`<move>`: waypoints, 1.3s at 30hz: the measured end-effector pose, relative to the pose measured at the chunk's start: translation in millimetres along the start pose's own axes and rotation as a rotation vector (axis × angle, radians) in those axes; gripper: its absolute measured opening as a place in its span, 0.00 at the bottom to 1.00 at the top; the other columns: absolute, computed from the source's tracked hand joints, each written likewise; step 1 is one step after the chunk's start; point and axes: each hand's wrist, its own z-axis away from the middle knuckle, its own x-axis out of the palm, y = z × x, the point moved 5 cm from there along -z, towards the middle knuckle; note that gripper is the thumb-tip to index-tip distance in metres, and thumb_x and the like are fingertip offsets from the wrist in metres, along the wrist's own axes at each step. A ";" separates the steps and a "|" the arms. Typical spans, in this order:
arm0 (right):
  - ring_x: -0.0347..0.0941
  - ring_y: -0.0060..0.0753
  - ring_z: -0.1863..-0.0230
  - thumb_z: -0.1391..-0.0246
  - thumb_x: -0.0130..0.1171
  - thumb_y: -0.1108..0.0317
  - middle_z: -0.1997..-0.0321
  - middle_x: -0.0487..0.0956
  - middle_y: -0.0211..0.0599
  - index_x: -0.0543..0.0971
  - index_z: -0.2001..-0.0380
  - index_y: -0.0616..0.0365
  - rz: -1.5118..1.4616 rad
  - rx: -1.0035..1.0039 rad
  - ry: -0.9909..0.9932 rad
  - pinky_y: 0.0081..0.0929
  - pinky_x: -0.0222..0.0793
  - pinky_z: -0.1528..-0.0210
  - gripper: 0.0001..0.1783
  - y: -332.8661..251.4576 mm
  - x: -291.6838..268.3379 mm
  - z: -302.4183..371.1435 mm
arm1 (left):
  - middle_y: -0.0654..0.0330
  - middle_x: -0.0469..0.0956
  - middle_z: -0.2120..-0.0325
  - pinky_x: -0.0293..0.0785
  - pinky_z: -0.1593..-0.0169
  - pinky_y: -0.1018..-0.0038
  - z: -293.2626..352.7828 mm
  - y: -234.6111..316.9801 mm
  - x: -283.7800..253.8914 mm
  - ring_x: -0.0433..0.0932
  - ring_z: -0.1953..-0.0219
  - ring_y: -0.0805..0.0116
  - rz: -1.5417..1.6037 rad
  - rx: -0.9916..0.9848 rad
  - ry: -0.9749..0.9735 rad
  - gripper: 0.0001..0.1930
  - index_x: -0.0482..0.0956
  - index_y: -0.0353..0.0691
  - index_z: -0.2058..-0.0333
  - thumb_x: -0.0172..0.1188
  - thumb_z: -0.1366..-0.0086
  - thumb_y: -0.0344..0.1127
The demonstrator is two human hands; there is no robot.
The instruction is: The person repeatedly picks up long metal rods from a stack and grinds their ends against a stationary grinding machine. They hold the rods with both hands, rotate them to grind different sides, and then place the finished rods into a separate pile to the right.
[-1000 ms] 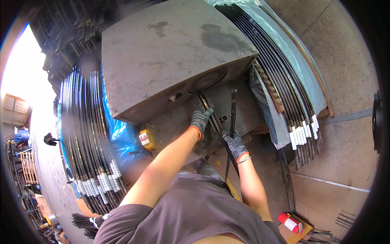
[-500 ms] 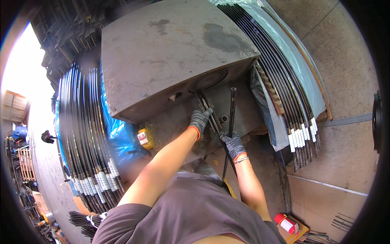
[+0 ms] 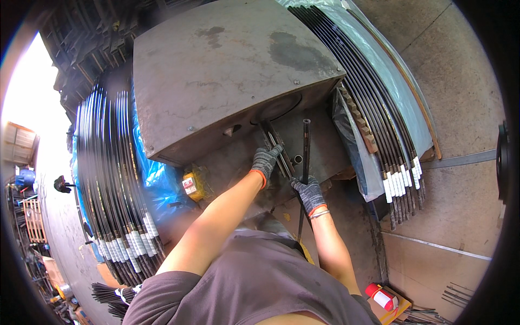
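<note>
Both my hands wear grey knit gloves with orange cuffs. My left hand (image 3: 265, 161) is closed on a pair of narrow metal bars (image 3: 279, 149) that slope out from the round opening in the grey metal housing (image 3: 233, 59). Just to the right, my right hand (image 3: 309, 194) grips a long black tube (image 3: 306, 146). Its open upper end stands above the glove and its lower part runs down past the hand. Between the bars and the tube is a small metal ring (image 3: 298, 158). The gloves hide the exact finger contact.
Rows of black rods with white-wrapped ends lie at left (image 3: 111, 179) and right (image 3: 374, 103), over blue plastic (image 3: 162, 184) and clear sheeting. A yellow wrapped package (image 3: 195, 185) sits by my left forearm. A red cylinder (image 3: 382, 297) is at lower right.
My right hand and the black tube have shifted slightly left, and the tube's top has dipped a little. My left hand stays on the metal bars.
</note>
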 end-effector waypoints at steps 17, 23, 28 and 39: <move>0.70 0.32 0.76 0.59 0.62 0.62 0.80 0.76 0.43 0.77 0.73 0.63 0.142 -0.100 -0.117 0.29 0.65 0.68 0.14 -27.2 -0.4 40.9 | 0.56 0.75 0.71 0.71 0.63 0.61 -14.4 -31.4 -10.5 0.75 0.69 0.61 0.060 -0.062 0.098 0.22 0.70 0.30 0.60 0.58 0.46 0.44; 0.68 0.21 0.76 0.51 0.58 0.60 0.78 0.76 0.30 0.78 0.73 0.62 -0.077 0.085 -0.528 0.23 0.65 0.71 0.14 6.0 17.1 64.7 | 0.62 0.70 0.82 0.67 0.81 0.72 50.1 13.6 -19.0 0.67 0.85 0.69 0.875 -0.465 -0.265 0.05 0.72 0.41 0.70 0.52 0.40 0.35; 0.69 0.25 0.75 0.47 0.54 0.58 0.76 0.75 0.37 0.72 0.65 0.62 0.002 0.192 -0.367 0.25 0.65 0.73 0.17 3.6 29.2 59.3 | 0.60 0.72 0.80 0.66 0.81 0.73 53.5 -15.3 -44.2 0.67 0.84 0.69 0.864 -0.434 -0.341 0.10 0.74 0.39 0.67 0.52 0.39 0.40; 0.69 0.61 0.64 0.46 0.48 0.62 0.68 0.72 0.63 0.71 0.63 0.69 0.386 -0.497 -0.101 0.43 0.65 0.65 0.18 -49.4 73.5 82.6 | 0.59 0.73 0.76 0.62 0.87 0.83 68.3 -2.1 -65.8 0.67 0.86 0.75 0.842 -0.315 -0.414 0.10 0.72 0.37 0.64 0.50 0.38 0.37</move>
